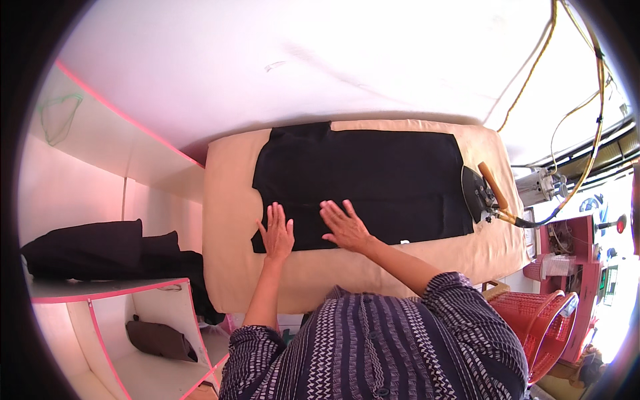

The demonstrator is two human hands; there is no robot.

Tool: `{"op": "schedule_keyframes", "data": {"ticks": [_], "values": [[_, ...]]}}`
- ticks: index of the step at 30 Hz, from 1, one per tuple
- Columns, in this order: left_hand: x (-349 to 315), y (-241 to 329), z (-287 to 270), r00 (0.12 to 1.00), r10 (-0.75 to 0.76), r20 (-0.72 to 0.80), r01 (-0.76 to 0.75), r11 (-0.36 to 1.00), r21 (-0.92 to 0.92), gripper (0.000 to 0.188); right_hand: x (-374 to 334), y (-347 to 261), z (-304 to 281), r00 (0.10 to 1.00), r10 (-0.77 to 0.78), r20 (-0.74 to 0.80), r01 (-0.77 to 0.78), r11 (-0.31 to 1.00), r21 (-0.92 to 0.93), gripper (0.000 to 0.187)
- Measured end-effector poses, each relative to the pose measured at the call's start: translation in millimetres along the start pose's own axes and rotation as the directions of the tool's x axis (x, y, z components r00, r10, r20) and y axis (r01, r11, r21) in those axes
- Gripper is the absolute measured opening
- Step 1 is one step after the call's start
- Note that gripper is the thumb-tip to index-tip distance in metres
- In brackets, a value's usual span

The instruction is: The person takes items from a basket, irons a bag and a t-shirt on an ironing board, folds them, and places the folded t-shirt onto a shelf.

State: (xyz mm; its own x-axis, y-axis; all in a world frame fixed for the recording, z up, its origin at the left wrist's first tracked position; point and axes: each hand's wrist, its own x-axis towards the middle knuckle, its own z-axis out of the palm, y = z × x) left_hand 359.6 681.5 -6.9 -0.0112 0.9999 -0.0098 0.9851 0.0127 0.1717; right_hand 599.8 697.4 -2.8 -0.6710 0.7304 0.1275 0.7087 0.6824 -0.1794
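A black garment piece (387, 173) lies spread flat on a padded ironing table (230, 167) with a beige cover. My left hand (277, 233) rests on its near left part, fingers outstretched and nothing held. Just to the right, my right hand (345, 225) lies palm down on the same cloth, its fingers extended too. A small white tag shows at the garment's near edge. Beyond the right end of the cloth stands an iron (481, 193) with a wooden handle and a hose, touched by neither hand.
Dark folded cloth (87, 250) is piled on a white shelf unit (143, 290) with pink edges at the left; a brown bundle (160, 340) sits inside it. Red plastic baskets (533, 320) stand at the lower right. Yellowish hoses (600, 100) hang at the upper right.
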Motion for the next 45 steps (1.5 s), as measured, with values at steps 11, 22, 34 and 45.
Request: {"op": "schedule_keyframes", "data": {"ticks": [11,22,34,45], "values": [[-13,65,23,0.974,0.199,-0.103,-0.205,0.978,-0.047,0.057,-144,211,-132,0.714,0.476,-0.514,-0.590,0.804,-0.075,0.053],[-7,107,3,0.988,0.033,0.149,-0.063,0.977,0.204,0.058,-216,332,-142,0.600,0.646,-0.472,-0.754,0.654,-0.064,0.044],[0,91,19,0.998,0.024,0.058,-0.036,0.979,0.203,0.061,-238,230,-60,0.850,0.525,-0.046,-0.527,0.846,-0.077,0.066],[157,-31,-29,0.906,-0.181,-0.384,0.110,0.974,-0.198,0.024,-78,356,-89,0.902,0.301,-0.308,-0.343,0.935,-0.091,0.054]]}}
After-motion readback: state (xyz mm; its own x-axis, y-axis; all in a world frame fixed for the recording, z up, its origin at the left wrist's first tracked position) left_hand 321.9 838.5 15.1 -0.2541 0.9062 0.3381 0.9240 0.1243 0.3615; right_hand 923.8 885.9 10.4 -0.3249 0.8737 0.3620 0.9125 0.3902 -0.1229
